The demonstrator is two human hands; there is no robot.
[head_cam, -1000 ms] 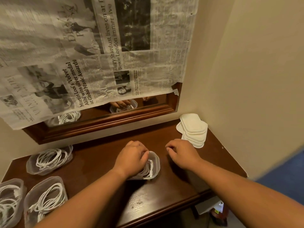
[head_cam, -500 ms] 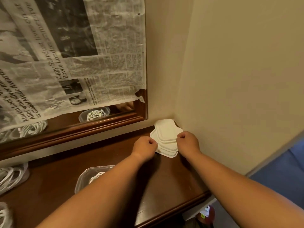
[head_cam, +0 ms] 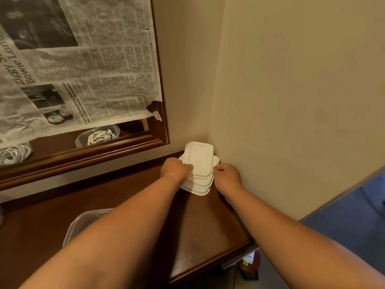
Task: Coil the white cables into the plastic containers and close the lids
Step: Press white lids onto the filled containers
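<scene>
A stack of several white plastic lids (head_cam: 199,163) lies in the far right corner of the dark wooden table (head_cam: 204,224). My left hand (head_cam: 176,171) grips the stack's left edge, fingers curled on the top lids. My right hand (head_cam: 226,176) sits curled at the stack's right edge, touching it. A clear plastic container (head_cam: 83,223) stands on the table under my left forearm; its contents are hidden. The mirror shows that container holding a coiled white cable (head_cam: 99,136).
A wood-framed mirror (head_cam: 87,155) covered with newspaper (head_cam: 83,76) hangs behind the table. Beige walls close the corner on the right. Blue floor (head_cam: 343,232) lies past the table's right edge, with a small object below the corner.
Both hands left the cable container and moved to the lid stack in the corner. The view swung right, so the other filled containers dropped out of sight.
</scene>
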